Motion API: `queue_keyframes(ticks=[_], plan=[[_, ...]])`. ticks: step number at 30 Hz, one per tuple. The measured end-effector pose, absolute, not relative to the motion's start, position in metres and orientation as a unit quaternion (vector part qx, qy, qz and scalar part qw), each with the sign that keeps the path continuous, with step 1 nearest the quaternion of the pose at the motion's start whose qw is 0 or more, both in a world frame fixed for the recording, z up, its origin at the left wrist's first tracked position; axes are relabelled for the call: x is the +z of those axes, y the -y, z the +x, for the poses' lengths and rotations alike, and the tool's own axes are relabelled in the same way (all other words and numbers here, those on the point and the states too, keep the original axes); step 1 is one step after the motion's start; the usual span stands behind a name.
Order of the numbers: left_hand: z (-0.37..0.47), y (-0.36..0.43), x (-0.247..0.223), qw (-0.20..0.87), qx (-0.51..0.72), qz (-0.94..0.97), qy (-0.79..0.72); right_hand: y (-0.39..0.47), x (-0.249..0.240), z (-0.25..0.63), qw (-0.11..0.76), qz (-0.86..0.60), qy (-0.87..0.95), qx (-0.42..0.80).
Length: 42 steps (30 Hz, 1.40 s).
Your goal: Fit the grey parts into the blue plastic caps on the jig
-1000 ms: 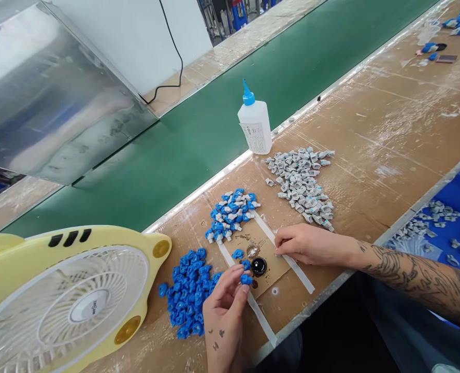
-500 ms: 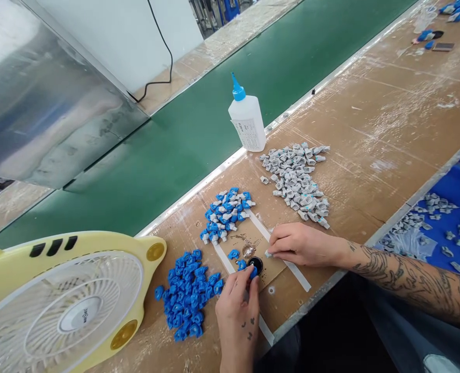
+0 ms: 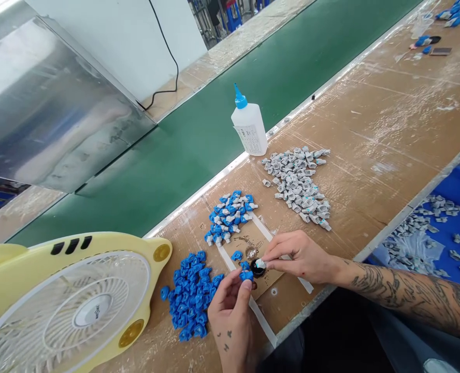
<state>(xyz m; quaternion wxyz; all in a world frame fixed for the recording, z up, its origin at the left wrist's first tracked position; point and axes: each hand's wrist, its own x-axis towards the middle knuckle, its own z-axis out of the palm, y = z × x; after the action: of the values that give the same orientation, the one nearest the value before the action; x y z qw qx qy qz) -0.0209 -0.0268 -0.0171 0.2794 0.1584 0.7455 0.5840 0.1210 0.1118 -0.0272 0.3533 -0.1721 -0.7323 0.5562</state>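
Note:
My left hand (image 3: 232,308) pinches a small blue plastic piece (image 3: 246,275) between thumb and fingers. Facing it, my right hand (image 3: 294,254) grips a small light grey piece (image 3: 260,263) by its end, over a round black dish (image 3: 257,268). Beside the dish lie loose blue pieces (image 3: 236,255) and a small clear round dish (image 3: 250,253). A pile of blue pieces (image 3: 191,295) sits left of my left hand. Farther back is a heap of joined blue-and-grey pieces (image 3: 230,215). Many grey pieces (image 3: 300,181) are spread beyond my right hand.
A white bottle with a blue nozzle (image 3: 250,127) stands by the green conveyor belt (image 3: 199,145). On the left lies a yellow fan (image 3: 156,274). White tape strips (image 3: 263,324) mark the work spot. A blue bin (image 3: 440,238) with grey pieces is below the table's right edge.
My right hand has moved left, bringing the grey piece over the black dish. My left hand has drawn back from the dish and turned, lifting the blue piece.

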Motion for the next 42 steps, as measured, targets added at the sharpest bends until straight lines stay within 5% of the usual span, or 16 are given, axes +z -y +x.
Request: queue_keyframes(ticks=[9, 20, 25, 32, 35, 42], plan=[[-0.009, 0.012, -0.013, 0.314, 0.657, 0.087, -0.68, -0.095, -0.024, 0.108, 0.387, -0.158, 0.747, 0.517], [-0.051, -0.003, -0.003, 0.351, 0.562, 0.222, -0.715, -0.13, -0.015, 0.093, 0.291, -0.103, 0.82, 0.482], [-0.103, -0.039, 0.005, 0.179, 0.437, 0.39, -0.791, -0.141, -0.007, 0.1, 0.324, -0.148, 0.826, 0.436], [-0.126, -0.083, 0.01, 0.111, 0.363, 0.473, -0.795, -0.162, -0.002, 0.143, 0.314, -0.183, 0.857, 0.365], [-0.124, -0.06, 0.015, 0.066, 0.339, 0.499, -0.795, -0.177, -0.001, 0.164, 0.282, -0.209, 0.879, 0.324], [-0.138, 0.027, -0.001, 0.054, 0.072, 0.731, -0.676, -0.224, 0.009, 0.155, 0.144, -0.258, 0.945, 0.142]])
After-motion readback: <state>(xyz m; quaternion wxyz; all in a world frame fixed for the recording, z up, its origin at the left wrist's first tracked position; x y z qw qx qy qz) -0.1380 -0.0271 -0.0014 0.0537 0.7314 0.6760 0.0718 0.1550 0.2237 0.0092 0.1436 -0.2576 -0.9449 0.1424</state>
